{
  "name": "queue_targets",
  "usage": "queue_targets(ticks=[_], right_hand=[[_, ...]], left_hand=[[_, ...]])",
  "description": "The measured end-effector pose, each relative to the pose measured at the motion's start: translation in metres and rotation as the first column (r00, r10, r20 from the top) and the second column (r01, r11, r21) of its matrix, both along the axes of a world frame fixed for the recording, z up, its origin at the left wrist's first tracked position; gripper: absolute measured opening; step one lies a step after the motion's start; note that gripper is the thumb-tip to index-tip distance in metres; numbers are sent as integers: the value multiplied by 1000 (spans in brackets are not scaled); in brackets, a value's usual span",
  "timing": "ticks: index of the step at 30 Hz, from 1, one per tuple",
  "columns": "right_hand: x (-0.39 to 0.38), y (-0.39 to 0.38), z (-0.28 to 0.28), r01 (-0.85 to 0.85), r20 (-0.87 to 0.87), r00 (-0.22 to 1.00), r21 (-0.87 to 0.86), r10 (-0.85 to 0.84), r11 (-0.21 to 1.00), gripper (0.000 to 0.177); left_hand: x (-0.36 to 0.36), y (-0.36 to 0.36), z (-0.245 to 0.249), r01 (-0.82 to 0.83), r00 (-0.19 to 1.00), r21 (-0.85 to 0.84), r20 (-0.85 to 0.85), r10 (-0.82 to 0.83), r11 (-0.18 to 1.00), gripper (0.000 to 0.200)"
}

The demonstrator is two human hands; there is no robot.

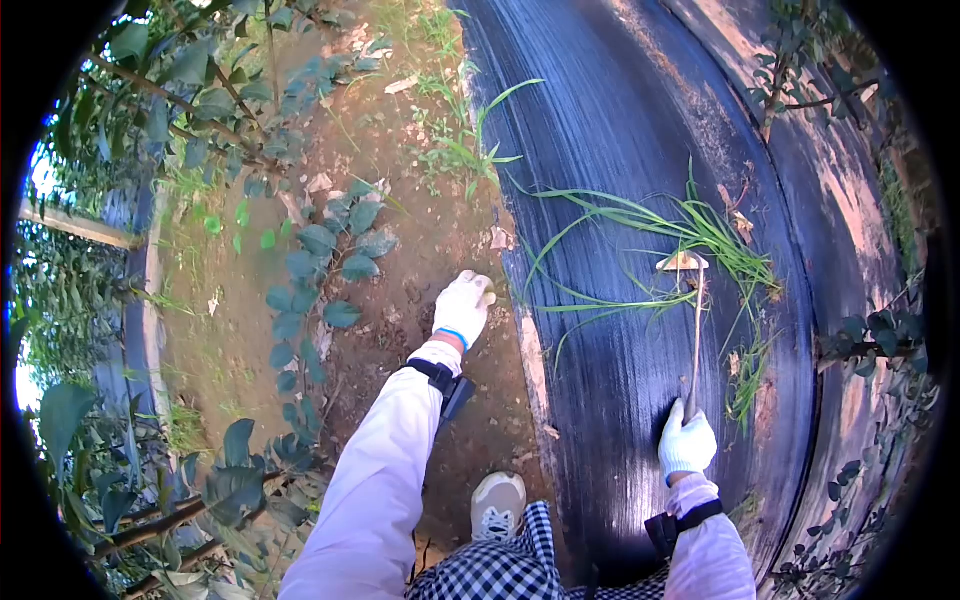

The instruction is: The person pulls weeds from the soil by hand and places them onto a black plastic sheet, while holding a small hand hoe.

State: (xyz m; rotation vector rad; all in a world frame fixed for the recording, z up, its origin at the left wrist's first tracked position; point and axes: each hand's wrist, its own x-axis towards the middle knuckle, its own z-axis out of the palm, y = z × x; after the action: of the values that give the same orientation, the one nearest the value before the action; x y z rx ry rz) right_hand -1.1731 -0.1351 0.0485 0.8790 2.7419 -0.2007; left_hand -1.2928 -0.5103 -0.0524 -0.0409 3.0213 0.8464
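My right hand (688,444), in a white glove, is wrapped around the thin handle of a hoe (697,335). The handle points away from me, and the hoe's pale blade (682,262) lies among long green grass (720,240) on black plastic sheeting (600,400). My left hand (464,305), also gloved, is over the brown soil (390,300) just left of the sheeting's edge. Its fingers are curled in, and nothing shows sticking out of them; the palm is hidden.
A leafy branch (335,250) hangs over the soil on the left. More foliage (235,490) fills the lower left, and branches (885,335) reach in at the right. My shoe (498,505) stands on soil beside the sheeting. Small weeds (455,150) grow along the sheeting's far edge.
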Motion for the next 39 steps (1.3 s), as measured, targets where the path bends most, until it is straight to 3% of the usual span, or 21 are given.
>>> queue_targets(ticks=[2,6,9,11,12,13,14,17,19,22,23,25,26,29,30,31,33,35,36,39], right_hand=[[0,2,-3,-10,-17,1000,17,11,1000,50],[2,2,-6,-9,-13,1000,28,9,1000,50],[4,4,-10,-44,-16,999,82,46,996,51],[2,2,-1,-30,-27,999,33,31,999,50],[1,0,0,-16,-32,999,5,16,1000,50],[2,0,-2,-20,-42,999,9,21,1000,50],[2,1,-5,-24,-54,998,12,25,1000,50],[2,2,-6,-28,-53,998,14,28,1000,50],[0,0,-1,-14,-36,999,0,14,1000,50],[2,2,-5,-20,-37,999,8,20,1000,51],[3,3,-6,-19,-36,999,11,20,1000,51],[3,3,-7,-16,-45,999,14,16,1000,51],[3,1,-4,-16,-47,999,11,16,1000,51],[3,-1,0,-10,-47,999,4,10,1000,51],[2,0,-2,-3,-43,999,6,4,1000,51],[2,1,-3,-3,-35,999,9,3,1000,51],[3,0,-3,-10,-50,999,6,10,1000,50],[2,0,-3,-9,-66,998,3,9,1000,50],[2,-1,-2,-15,-63,998,13,16,1000,50],[3,1,-6,-20,-37,999,40,21,999,49]], left_hand=[[-1,-1,6,-60,998,178,-14,63,982,21],[-7,25,24,51,997,48,-67,-47,998,23],[-22,26,9,69,994,-32,90,-66,997,26],[-19,13,20,11,990,236,-142,24,972,18],[-8,7,36,-159,975,334,-92,200,929,14],[2,-11,31,-216,957,510,-57,284,832,15],[18,-28,28,-362,910,560,40,412,745,17],[84,-53,42,-425,888,384,2,459,820,14],[125,-66,16,-386,922,248,68,382,888,28],[118,-30,49,-175,982,-18,65,176,984,57],[112,-26,36,-105,994,-50,22,107,993,46],[100,-33,15,-79,984,-84,152,91,993,31],[97,-35,12,-71,992,-89,101,80,994,19],[102,-48,11,-178,983,50,-45,180,983,16],[112,-62,14,-431,893,306,7,450,849,14],[124,-66,22,-460,878,297,13,478,837,12],[150,-56,55,-495,868,267,201,455,827,15],[184,-52,47,-275,954,122,159,254,954,19],[197,-49,47,-165,961,90,239,140,982,24],[201,-26,35,67,985,-59,161,-57,996,28]])
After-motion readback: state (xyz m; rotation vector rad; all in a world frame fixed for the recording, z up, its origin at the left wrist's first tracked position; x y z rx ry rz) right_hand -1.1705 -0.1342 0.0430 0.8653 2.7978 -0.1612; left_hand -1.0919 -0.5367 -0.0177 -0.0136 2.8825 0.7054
